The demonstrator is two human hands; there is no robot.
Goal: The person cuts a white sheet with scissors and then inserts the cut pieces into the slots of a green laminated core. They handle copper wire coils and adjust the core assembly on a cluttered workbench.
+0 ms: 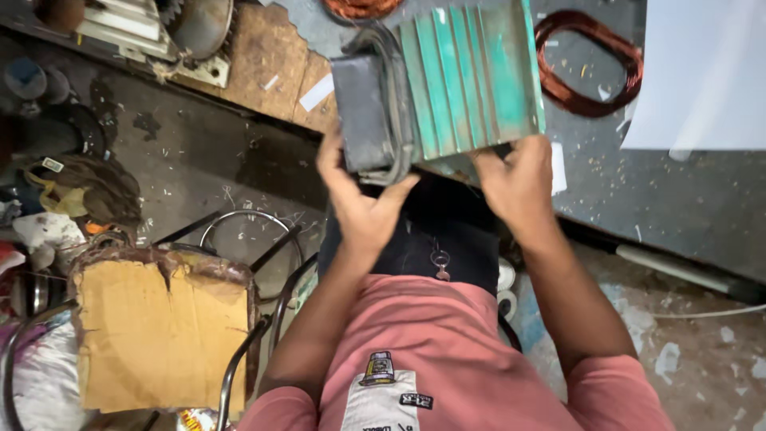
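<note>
Both hands' fingers gripping green finned motor housing (467,80), copper wire coil (589,64) beside, cardboard-topped stool (155,335) left.

Teal ribbed motor housing (471,76), copper-red wire coil (589,64)

Copper wire coil (589,64), reddish loop, flat on the grey bench (686,199) beyond. Second coppery coil (361,7) cut off by the top edge. White sheet (706,76) over the bench's far right corner. Worn wooden board (267,60) at upper left, small white paper slip (317,92) on it. Torn cardboard (155,339) over a metal-framed chair seat, lower left. Rags (88,187), possibly cloth, heaped at left. Pale pipe (678,270) along the stained floor.
</note>
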